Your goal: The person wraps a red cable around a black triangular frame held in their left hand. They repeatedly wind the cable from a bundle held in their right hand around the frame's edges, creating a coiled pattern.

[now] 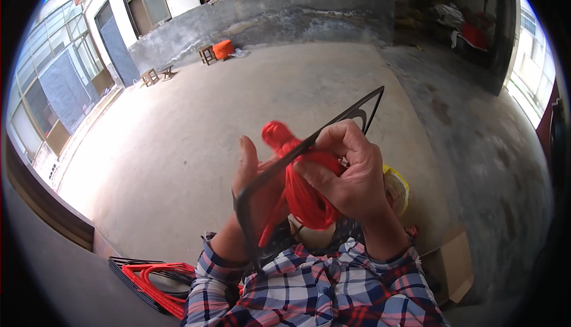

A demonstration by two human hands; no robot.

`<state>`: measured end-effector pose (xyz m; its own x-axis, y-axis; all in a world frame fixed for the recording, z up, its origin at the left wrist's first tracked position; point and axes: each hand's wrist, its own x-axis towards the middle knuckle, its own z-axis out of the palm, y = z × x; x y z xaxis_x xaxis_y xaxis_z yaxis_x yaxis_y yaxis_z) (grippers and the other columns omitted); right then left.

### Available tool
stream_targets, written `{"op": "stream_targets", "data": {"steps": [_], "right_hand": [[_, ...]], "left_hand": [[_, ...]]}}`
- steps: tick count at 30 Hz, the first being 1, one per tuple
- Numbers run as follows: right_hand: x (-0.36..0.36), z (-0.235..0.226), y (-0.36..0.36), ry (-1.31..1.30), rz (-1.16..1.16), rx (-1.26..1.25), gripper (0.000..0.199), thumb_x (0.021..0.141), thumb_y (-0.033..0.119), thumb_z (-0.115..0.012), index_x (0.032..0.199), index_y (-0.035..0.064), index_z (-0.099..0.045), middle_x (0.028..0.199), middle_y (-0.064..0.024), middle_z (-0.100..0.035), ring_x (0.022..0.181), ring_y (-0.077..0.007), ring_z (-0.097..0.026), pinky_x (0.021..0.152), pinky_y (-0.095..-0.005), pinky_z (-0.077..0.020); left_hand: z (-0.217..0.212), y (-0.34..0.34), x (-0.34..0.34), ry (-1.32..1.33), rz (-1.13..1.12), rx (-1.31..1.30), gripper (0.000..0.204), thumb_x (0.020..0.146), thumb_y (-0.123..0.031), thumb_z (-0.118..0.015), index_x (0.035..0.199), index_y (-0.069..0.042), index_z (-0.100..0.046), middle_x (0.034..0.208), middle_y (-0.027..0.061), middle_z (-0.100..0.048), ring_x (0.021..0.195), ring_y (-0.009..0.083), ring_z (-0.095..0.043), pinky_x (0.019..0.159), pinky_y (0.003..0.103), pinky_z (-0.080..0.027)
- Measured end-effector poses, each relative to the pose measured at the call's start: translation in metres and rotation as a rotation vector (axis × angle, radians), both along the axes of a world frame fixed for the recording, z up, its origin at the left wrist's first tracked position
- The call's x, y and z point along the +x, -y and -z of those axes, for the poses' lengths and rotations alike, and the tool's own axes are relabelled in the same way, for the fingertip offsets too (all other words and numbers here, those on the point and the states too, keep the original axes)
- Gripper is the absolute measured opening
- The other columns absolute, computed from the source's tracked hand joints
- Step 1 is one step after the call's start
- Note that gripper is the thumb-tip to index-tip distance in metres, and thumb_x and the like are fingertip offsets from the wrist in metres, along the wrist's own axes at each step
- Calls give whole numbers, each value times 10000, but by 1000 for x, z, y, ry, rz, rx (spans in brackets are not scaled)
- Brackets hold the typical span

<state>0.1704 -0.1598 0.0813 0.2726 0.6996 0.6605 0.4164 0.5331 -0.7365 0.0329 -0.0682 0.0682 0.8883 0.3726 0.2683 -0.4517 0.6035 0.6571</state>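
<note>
A bundle of red cord (315,199) hangs in front of my chest, with a looped end sticking up at its far left. My right hand (354,172) is closed, thumb and fingers pinching the cord beside a thin black frame (262,178). This angular frame slants from near my chest up to the far right, with a curved piece inside its far corner. My left hand (247,172) is open beside the cord, thumb stretched up. Its other fingers are partly hidden behind the frame and cord, and slightly blurred.
Black and red frames or cords (157,282) lie in a pile at my lower left. A cardboard box (455,267) stands at lower right, and a yellow-rimmed container (401,187) is behind my right hand. Farther off are small wooden stools (207,54) and an orange bucket (223,49) by the wall.
</note>
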Motion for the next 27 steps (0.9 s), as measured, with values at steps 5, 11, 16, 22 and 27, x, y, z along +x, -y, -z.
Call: {"op": "stream_targets", "data": {"steps": [5, 11, 16, 22, 27], "right_hand": [[17, 25, -4, -379, -343, 135, 225, 874, 129, -770, 991, 1, -626, 855, -63, -699, 824, -84, -645, 826, -279, -522], [40, 78, -19, -948, -538, -114, 287, 957, 261, -624, 1076, 2, -655, 1054, -107, -676, 911, -210, -666, 908, -349, -493], [34, 43, -25, -957, -1573, -17, 424, 919, 238, -628, 1210, -70, -612, 1224, -237, -635, 1164, -271, -619, 1000, -382, -473], [45, 58, -40, -1112, -732, 29, 385, 978, 333, -590, 1148, -10, -628, 1142, -174, -685, 1101, -245, -642, 982, -381, -490], [74, 114, -49, -1166, -412, 162, 302, 1001, 294, -533, 1122, 32, -624, 1066, -89, -689, 1053, -227, -643, 1014, -401, -474]], "left_hand": [[6, 2, 3, -63, -160, 103, 456, 1035, -313, -520, 1323, 41, -517, 1230, 137, -614, 1107, 194, -629, 928, 325, -517], [18, 2, -7, -365, -421, 842, 327, 946, -185, -644, 1207, -4, -565, 1133, 97, -653, 1026, 161, -651, 828, 307, -509], [1, 29, 3, -127, -51, 50, 415, 994, -199, -579, 1344, 8, -494, 1259, 68, -583, 1167, 178, -573, 1028, 311, -435], [-3, 22, 4, -173, 130, -205, 742, 1026, -592, -301, 1398, 41, -412, 848, 105, -611, 643, 169, -539, 608, 305, -438], [5, 3, -7, -26, 224, 64, 938, 931, -788, -251, 1501, -55, -385, 641, 59, -488, 490, 121, -359, 490, 269, -295]]}}
